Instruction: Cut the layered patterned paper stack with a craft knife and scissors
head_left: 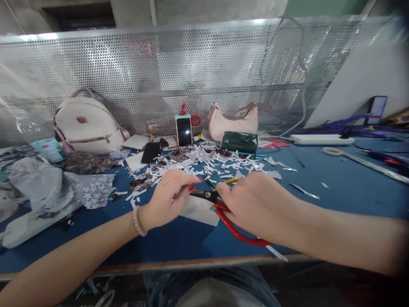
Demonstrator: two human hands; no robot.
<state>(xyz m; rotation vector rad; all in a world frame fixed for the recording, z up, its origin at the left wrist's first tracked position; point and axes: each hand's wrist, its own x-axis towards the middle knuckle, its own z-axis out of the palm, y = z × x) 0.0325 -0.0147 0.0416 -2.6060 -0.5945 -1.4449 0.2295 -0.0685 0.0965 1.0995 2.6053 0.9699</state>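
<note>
Red-handled scissors [236, 232] are in my right hand [260, 204], whose fingers are closed around the handles. A yellow curved piece [230, 181] shows by its knuckles. The dark blades [207, 195] point left, toward my left hand [168, 198]. That hand has a pink bead bracelet [139, 221], and its thumb and fingertips are pinched together at the blade tips. What lies between them is too small to name. Just below the blades is a white piece of paper [203, 212]; whether my left fingers hold it is unclear.
White paper scraps [220, 164] cover the middle of the blue table [335, 213]. Behind them stand a phone [184, 132], a pale handbag [234, 121], a dark green pouch [239, 143] and a white backpack [91, 123]. A plastic bag [38, 183] lies left; a power strip [319, 139] sits right.
</note>
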